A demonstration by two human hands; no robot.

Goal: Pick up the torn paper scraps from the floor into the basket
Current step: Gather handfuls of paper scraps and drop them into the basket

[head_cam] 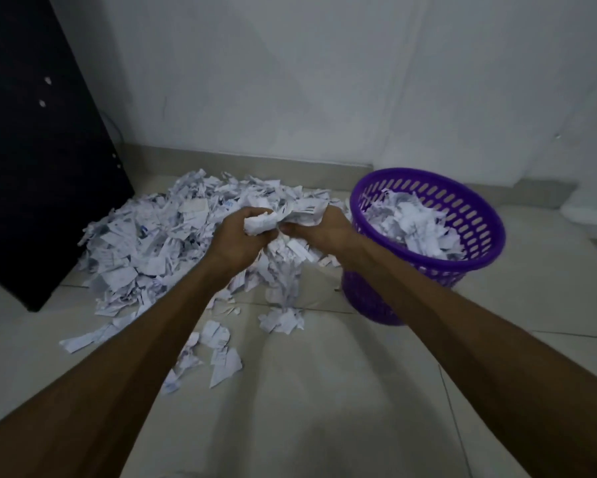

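Paper scraps (173,243) mostly lie heaped on the floor, while the left hand (236,236) and right hand (319,229) together clutch one bunch (280,219), which must next travel right, over the purple basket (476,215).

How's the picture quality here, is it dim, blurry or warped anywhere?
Head view: dim and bluish. The paper scraps and purple basket read clearly, though fine print is too soft to read. Wide-angle warp bends the forearms and floor tile lines. The dark panel at left is nearly featureless. No glare.
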